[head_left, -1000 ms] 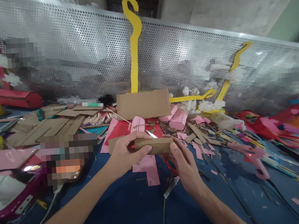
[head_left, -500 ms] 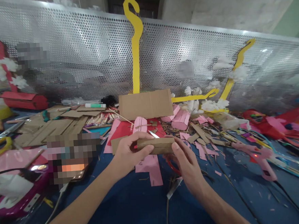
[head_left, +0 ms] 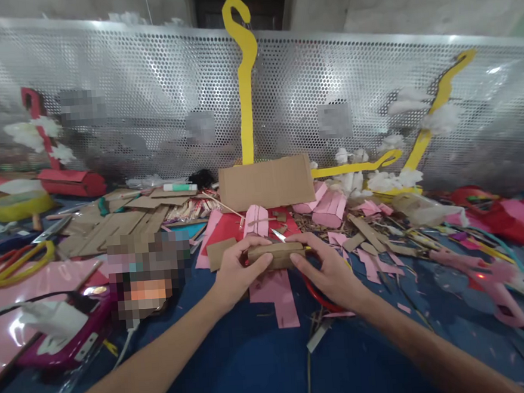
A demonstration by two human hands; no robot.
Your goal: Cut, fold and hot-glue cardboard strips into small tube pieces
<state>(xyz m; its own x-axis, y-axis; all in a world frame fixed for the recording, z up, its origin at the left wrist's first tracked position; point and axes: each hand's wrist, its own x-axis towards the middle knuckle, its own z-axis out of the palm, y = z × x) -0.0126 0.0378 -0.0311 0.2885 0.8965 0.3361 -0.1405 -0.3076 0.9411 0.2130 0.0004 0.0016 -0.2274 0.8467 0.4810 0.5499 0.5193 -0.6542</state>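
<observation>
Both hands hold a small brown cardboard piece [head_left: 276, 255] above the blue table. My left hand [head_left: 238, 271] grips its left end with thumb on top and fingers curled under. My right hand [head_left: 330, 269] pinches the right end. A metal blade tip [head_left: 278, 235] pokes up just behind the cardboard. Beneath the hands lies a pink paper cut-out [head_left: 275, 294], and a red-handled tool [head_left: 316, 294] lies under my right hand.
A larger cardboard sheet [head_left: 265, 182] stands behind, with a tall yellow hook shape [head_left: 245, 78] against the perforated metal screen. Cardboard strips [head_left: 106, 222] lie at left, pink and red scraps at right, a pink glue gun [head_left: 497, 285] and a yellow-handled tool [head_left: 22, 264].
The view has swung so everything sits further right in the frame. Both hands have moved forward and lower with the cardboard piece, my right hand now flatter over its end.
</observation>
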